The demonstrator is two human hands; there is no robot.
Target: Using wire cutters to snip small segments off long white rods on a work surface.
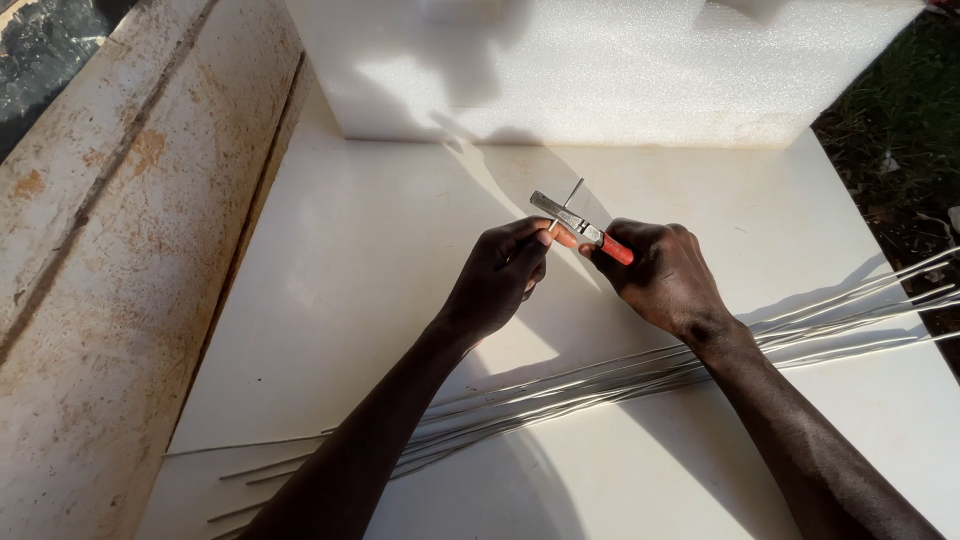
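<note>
My right hand [665, 275] grips the red handle of a small metal hand tool [572, 221] whose flat grey head points up and to the left. My left hand [503, 275] pinches a short thin metal rod [571, 193] that crosses the tool's head and sticks up behind it. Both hands hover over a white tabletop [370, 270], close together near its middle. A bundle of long thin metal rods [600, 380] lies on the table under my forearms, running from lower left to the right edge.
A large white foam block [600, 70] stands at the back of the table. A rusty, pale metal surface [110, 250] runs along the left side. Dark ground with grass [900, 150] shows at the right.
</note>
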